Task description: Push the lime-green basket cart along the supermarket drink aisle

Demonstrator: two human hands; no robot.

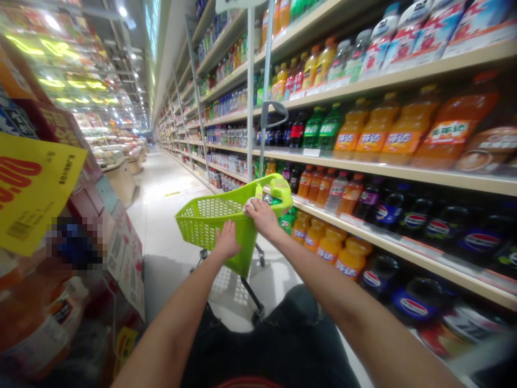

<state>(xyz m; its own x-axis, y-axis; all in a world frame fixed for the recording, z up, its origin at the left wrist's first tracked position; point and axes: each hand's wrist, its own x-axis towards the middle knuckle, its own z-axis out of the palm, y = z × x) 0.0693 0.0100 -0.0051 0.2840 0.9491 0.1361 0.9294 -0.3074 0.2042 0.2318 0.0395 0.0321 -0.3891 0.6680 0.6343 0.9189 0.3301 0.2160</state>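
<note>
A lime-green plastic shopping basket on wheels stands in the aisle in front of me. My left hand lies flat against the basket's near wall, fingers stretched up to the rim. My right hand is closed round the basket's rim by its green handle, with something pale under the fingers that I cannot make out. A grey pull-handle pole rises from the basket.
Long shelves of orange, green and dark soda bottles run along the right. A display with a yellow price sign crowds the left. The white tiled aisle floor stretches ahead past further counters.
</note>
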